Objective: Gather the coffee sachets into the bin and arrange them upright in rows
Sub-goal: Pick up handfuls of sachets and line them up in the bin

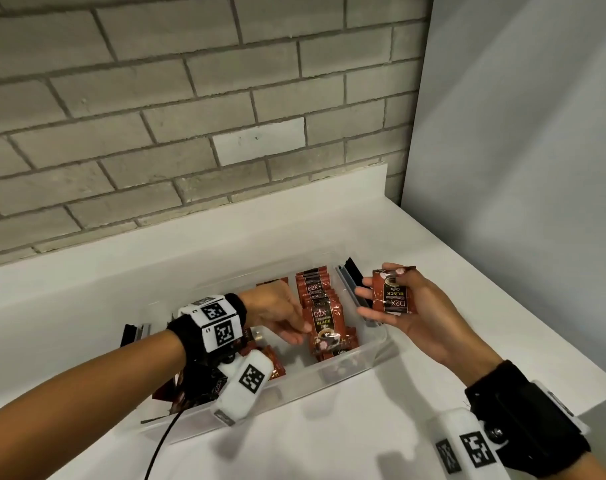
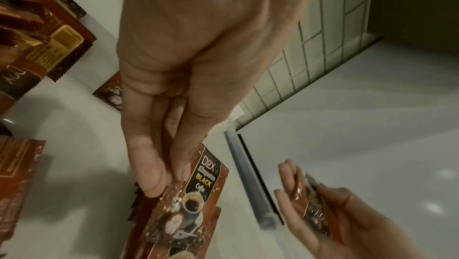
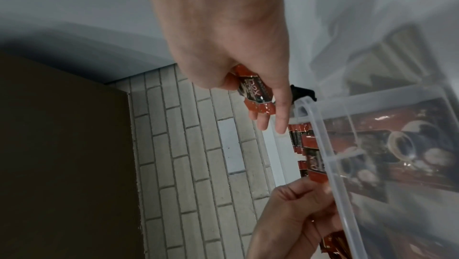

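Working from the near side, I see loose sachets (image 1: 273, 367) lying flat in the clear plastic bin (image 1: 363, 362). My left hand (image 1: 280, 317) pinches the front glossy packet (image 1: 324, 329) of a part-built upright row; my right hand (image 1: 412, 306) grips another sachet (image 1: 393, 294) just beyond the rim. Roughly halfway, I'd judge.
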{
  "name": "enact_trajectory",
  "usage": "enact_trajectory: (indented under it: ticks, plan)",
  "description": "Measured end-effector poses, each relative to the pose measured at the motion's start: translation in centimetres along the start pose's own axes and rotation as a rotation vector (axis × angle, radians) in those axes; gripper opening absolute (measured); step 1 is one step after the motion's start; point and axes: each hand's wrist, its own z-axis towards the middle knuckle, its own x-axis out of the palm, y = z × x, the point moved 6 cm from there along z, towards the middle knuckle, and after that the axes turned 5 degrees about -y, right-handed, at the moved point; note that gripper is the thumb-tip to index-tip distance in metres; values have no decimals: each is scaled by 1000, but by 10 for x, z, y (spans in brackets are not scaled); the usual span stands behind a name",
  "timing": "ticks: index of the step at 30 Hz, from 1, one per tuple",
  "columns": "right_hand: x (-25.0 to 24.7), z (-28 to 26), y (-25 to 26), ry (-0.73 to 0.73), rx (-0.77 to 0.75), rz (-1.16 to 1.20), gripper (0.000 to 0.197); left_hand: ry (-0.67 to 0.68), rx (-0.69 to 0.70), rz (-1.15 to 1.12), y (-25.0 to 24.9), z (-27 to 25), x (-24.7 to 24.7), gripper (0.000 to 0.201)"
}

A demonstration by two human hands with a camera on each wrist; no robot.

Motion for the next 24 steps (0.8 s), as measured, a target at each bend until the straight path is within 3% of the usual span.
enact_trajectory:
  ticks: [5, 9, 13, 16, 21, 24]
  plan:
    - [0, 1, -2, 27, -17, -73, 25, 117, -51, 106, 4, 7, 25, 5]
    - [4, 3, -5, 43, -40, -201, 22, 154, -84, 177, 7, 13, 36, 21]
    - [7, 3, -4, 81, -68, -207, 7, 180, -68, 275, 6, 13, 36, 35]
    - [15, 1, 1, 182, -117, -311, 15, 199, -14, 313, -3, 2, 26, 24]
    - [34, 6, 0, 331, -162, -659, 19, 169, 209, 51, -31, -25, -2, 30]
    - [47, 13, 0, 357, -167, -738, 23, 221, 310, -129, -35, -38, -6, 33]
